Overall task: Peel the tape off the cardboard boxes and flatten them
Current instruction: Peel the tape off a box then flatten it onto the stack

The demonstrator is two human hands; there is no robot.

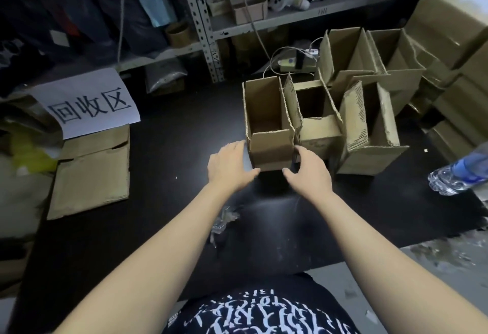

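Note:
An open cardboard box [266, 122] stands upright on the black mat [171, 154], flaps raised. My left hand [229, 164] is at its near left corner, fingers spread and relaxed, touching or nearly touching the wall. On the box's near right edge is my right hand [309, 170], its thumb towards the front face and its fingers beside the right wall. Neither hand plainly grips it. More open boxes [317, 127] [369, 133] [369, 56] stand behind and to the right. A crumpled piece of clear tape [224, 221] lies on the mat between my forearms.
Flattened cardboard [92, 175] lies stacked at the left under a white paper sign [89, 104]. A plastic water bottle [459, 172] lies at the right edge. Metal shelving [206, 30] and a power strip with cables [295, 61] are behind. Large sealed cartons [454, 17] rise at the right.

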